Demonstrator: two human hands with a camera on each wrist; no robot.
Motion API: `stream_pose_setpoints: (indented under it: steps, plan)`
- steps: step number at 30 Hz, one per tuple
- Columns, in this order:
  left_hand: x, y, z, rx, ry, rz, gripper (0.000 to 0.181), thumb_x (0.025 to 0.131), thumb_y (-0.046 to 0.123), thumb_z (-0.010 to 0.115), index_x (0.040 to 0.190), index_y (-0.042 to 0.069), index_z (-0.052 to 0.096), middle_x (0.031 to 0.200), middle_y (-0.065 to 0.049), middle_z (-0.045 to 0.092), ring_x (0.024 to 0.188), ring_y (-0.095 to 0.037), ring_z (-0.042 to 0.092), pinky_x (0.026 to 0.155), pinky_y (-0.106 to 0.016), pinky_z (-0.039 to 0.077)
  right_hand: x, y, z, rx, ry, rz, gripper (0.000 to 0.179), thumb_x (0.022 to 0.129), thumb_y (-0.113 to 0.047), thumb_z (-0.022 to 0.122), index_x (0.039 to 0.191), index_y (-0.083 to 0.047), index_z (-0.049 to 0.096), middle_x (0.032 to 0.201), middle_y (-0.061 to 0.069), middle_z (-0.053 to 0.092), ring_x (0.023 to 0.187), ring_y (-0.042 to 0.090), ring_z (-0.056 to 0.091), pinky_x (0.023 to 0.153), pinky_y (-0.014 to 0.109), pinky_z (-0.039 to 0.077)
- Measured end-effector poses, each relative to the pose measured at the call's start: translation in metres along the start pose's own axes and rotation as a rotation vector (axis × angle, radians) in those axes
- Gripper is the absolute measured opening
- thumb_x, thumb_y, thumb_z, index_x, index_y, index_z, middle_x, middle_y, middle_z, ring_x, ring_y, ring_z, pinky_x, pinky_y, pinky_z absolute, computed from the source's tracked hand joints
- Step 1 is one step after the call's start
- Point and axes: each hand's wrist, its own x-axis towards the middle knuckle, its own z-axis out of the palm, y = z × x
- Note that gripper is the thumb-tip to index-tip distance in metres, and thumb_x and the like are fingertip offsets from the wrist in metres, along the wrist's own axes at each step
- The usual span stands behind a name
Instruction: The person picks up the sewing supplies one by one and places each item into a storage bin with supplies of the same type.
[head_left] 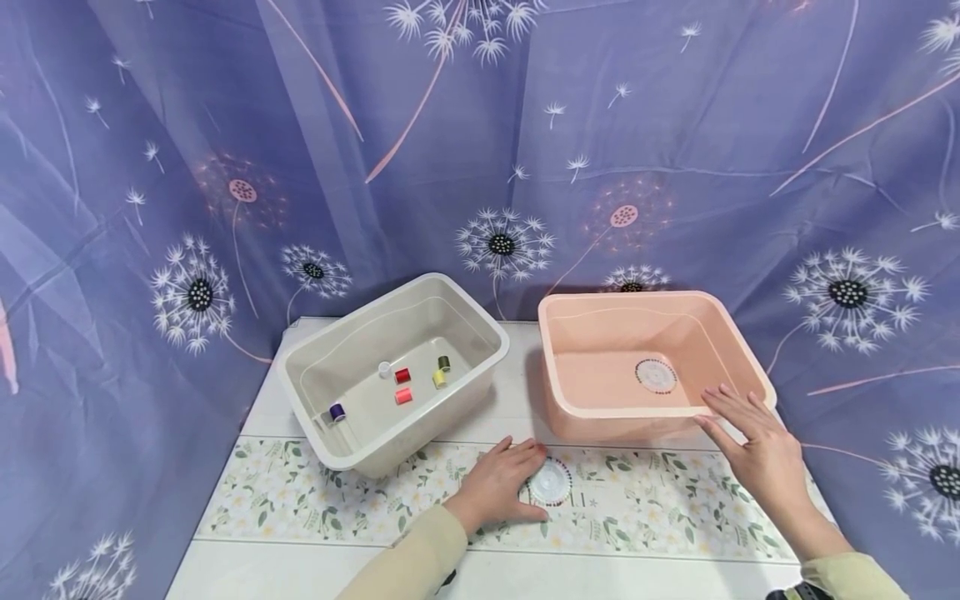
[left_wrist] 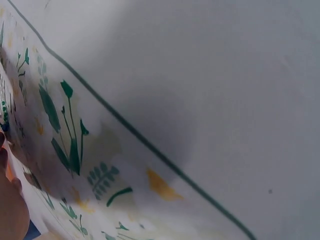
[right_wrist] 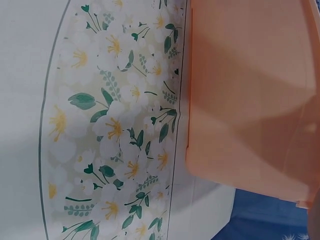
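On the floral strip lies a round white wheel of pins, small coloured heads set around its rim. My left hand is right at its left edge, fingers and thumb spread apart and palm down; part of that hand shows at the lower left of the left wrist view. A second pin wheel lies on the floor of the pink bin. At the bin's near right rim is my right hand, its fingers extended over the edge and holding nothing. The bin's outer wall fills the right of the right wrist view.
A grey bin stands angled at the left with several thread spools in it, among them a red spool and a purple spool. Behind both bins hangs a blue dandelion-print curtain. The white table carries a floral strip.
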Motion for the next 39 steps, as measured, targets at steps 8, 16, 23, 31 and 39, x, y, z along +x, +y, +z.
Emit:
stream_pose_setpoints:
  steps: [8, 16, 23, 31, 39]
  plan:
    - [0.0012, 0.0028, 0.0061, -0.005, -0.011, -0.006, 0.096, 0.088, 0.078, 0.07, 0.159, 0.017, 0.051, 0.164, 0.003, 0.05, 0.155, -0.016, 0.041, 0.132, -0.043, 0.031, -0.003, -0.0008, -0.0005, -0.009, 0.011, 0.009, 0.054, 0.071, -0.005, 0.091, 0.124, -0.002, 0.079, 0.119, 0.026, 0.076, 0.138, -0.022, 0.038, 0.129, 0.037, 0.035]
    - [0.0027, 0.0049, 0.0043, -0.01, -0.004, -0.015, 0.088, 0.091, 0.072, 0.07, 0.158, 0.017, 0.054, 0.163, 0.003, 0.052, 0.154, -0.015, 0.043, 0.131, -0.041, 0.033, -0.0044, 0.0036, 0.0029, 0.003, 0.023, 0.006, 0.061, 0.098, -0.058, 0.069, 0.122, -0.003, 0.08, 0.121, 0.024, 0.076, 0.137, -0.022, 0.038, 0.13, 0.034, 0.034]
    - [0.0054, 0.0065, 0.0036, -0.014, 0.012, -0.015, 0.077, 0.094, 0.065, 0.073, 0.154, 0.018, 0.058, 0.159, 0.004, 0.056, 0.152, -0.013, 0.045, 0.131, -0.037, 0.034, -0.0037, 0.0023, 0.0019, -0.006, 0.009, 0.022, 0.068, 0.099, -0.064, 0.062, 0.123, -0.004, 0.08, 0.122, 0.023, 0.076, 0.137, -0.023, 0.036, 0.13, 0.035, 0.034]
    - [0.0079, 0.0072, 0.0014, -0.047, 0.038, -0.017, 0.072, 0.095, 0.06, 0.075, 0.151, 0.016, 0.062, 0.156, 0.002, 0.06, 0.148, -0.014, 0.051, 0.13, -0.035, 0.035, -0.0034, 0.0022, 0.0007, -0.014, -0.001, 0.028, 0.066, 0.099, -0.063, 0.063, 0.124, -0.004, 0.079, 0.123, 0.023, 0.076, 0.137, -0.024, 0.036, 0.13, 0.034, 0.034]
    - [0.0101, 0.0053, 0.0, -0.103, 0.062, -0.021, 0.072, 0.091, 0.056, 0.081, 0.148, 0.015, 0.064, 0.152, 0.002, 0.062, 0.144, -0.014, 0.056, 0.128, -0.035, 0.038, -0.0019, 0.0023, 0.0033, -0.014, 0.009, 0.021, 0.078, 0.098, -0.073, 0.053, 0.123, -0.004, 0.08, 0.122, 0.023, 0.076, 0.137, -0.023, 0.036, 0.13, 0.034, 0.034]
